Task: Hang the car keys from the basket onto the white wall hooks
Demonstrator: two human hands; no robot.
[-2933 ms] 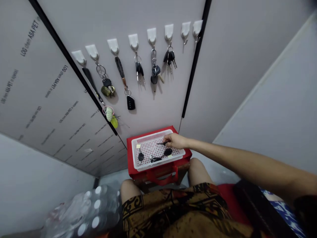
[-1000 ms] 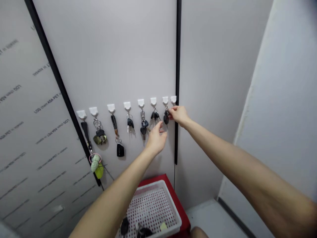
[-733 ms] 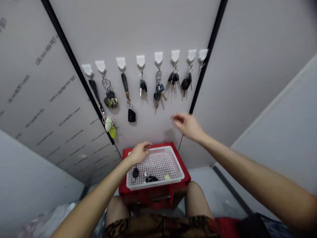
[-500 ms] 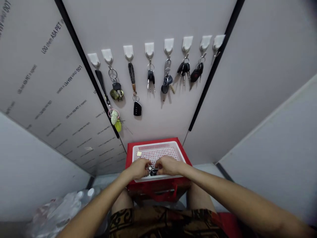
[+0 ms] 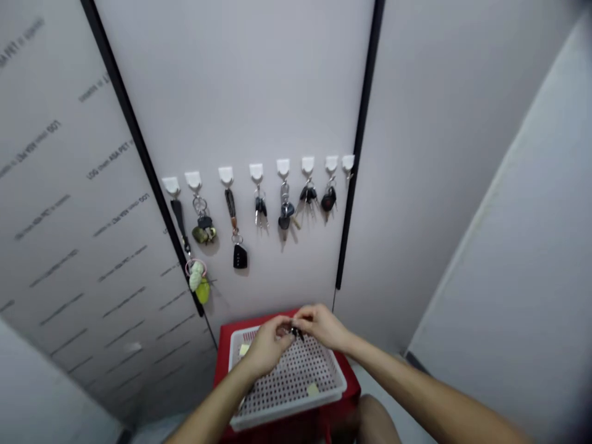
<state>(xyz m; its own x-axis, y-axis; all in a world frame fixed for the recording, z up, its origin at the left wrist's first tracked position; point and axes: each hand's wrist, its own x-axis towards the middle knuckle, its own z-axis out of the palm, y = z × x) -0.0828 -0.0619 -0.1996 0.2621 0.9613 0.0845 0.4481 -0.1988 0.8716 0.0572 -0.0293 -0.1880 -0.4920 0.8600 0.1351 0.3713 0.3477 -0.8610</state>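
Observation:
A small bunch of keys (image 5: 296, 333), dark with some metal showing, is held above the basket between both hands. My left hand (image 5: 272, 343) is closed on its left side, thumb and fingers pinching it. My right hand (image 5: 320, 325) grips it from the right with the fingertips. The fingers hide part of the bunch. Below the hands stands a white perforated plastic basket (image 5: 287, 414), with a pale yellow piece (image 5: 313, 390) near its front and another pale yellow piece (image 5: 244, 349) at its left.
On the wall, a row of white hooks (image 5: 256, 171) carries several key sets, among them a black car key (image 5: 240, 256) on a braided strap. The rightmost hook (image 5: 348, 163) has no keys on it. A red box (image 5: 351, 382) supports the basket. Black strips (image 5: 363, 123) run down the wall.
Both hands have lifted the keys out of the basket, up toward its far edge. The view has tilted up, so the hooks appear lower.

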